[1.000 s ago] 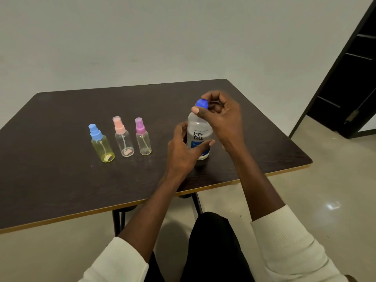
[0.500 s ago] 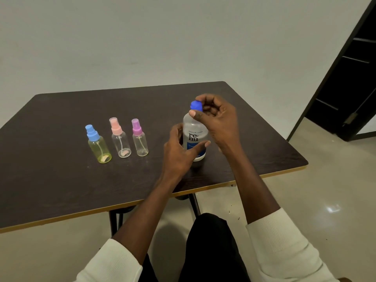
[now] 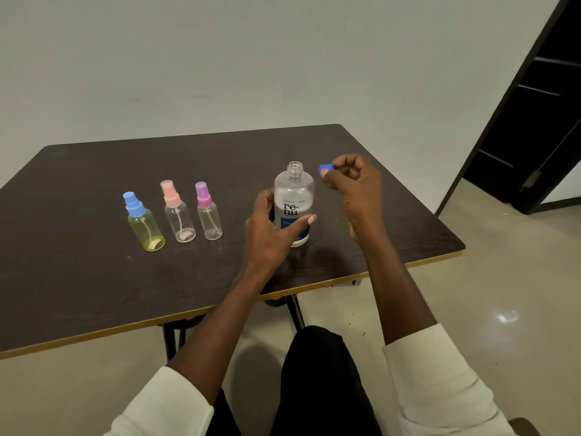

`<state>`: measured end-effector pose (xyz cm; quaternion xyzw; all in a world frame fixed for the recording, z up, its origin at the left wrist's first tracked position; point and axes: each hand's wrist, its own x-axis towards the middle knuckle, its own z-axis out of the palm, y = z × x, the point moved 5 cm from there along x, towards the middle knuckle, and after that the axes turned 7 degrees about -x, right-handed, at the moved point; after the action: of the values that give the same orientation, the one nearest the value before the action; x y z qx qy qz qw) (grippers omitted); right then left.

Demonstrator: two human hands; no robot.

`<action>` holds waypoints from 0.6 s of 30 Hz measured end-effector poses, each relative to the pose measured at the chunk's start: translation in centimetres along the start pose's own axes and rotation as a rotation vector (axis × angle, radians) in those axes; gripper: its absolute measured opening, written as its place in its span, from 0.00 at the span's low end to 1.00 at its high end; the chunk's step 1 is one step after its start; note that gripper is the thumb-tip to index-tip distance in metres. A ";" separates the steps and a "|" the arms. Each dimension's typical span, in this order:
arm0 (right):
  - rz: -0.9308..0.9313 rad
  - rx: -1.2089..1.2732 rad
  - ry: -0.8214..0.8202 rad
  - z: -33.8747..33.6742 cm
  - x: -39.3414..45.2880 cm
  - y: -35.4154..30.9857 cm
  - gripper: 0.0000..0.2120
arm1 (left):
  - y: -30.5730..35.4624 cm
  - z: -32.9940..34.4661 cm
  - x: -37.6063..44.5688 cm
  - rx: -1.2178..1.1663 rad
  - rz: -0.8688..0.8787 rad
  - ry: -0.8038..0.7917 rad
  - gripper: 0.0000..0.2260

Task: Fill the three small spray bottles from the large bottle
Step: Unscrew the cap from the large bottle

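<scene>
The left hand (image 3: 270, 234) is gripping the large bottle (image 3: 294, 204) at center frame, with the thumb crossing the blue label and the fingers curling around the far side. The bottle is standing upright on the bench (image 3: 94, 278), and its threaded neck is standing uncapped. The right hand (image 3: 355, 187) is pinching the blue cap (image 3: 326, 169) between thumb and fingertips, just right of the bottle neck and apart from it, above the bench.

Three small spray bottles are standing upright in a row left of the large bottle, well apart from both hands. The yellow bottle (image 3: 146, 228) is carrying a blue spray top and is sitting furthest left. The clear bottle (image 3: 179, 215) with a pink top is occupying the middle. The clear bottle (image 3: 209, 215) with a purple top is sitting nearest the large bottle. All three tops are sitting in place.
</scene>
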<state>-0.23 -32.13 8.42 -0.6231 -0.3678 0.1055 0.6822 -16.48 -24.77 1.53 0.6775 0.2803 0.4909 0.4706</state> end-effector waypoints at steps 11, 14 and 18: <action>0.021 -0.709 -0.282 1.3 -1.6 5.7 0.11 | 0.6 -0.2 -0.4 -0.022 0.011 0.033 0.32; 0.025 -0.722 -0.300 1.5 -1.9 6.2 0.16 | 0.7 -0.2 -0.4 -0.022 0.007 0.028 0.32; 0.061 -0.683 -0.297 1.5 -1.9 6.5 0.24 | 1.0 -0.3 -0.5 -0.021 0.019 0.036 0.33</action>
<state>-0.51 -30.79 1.61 -0.8034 -0.4579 0.0862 0.3707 -16.98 -25.46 2.26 0.6660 0.2770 0.5105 0.4681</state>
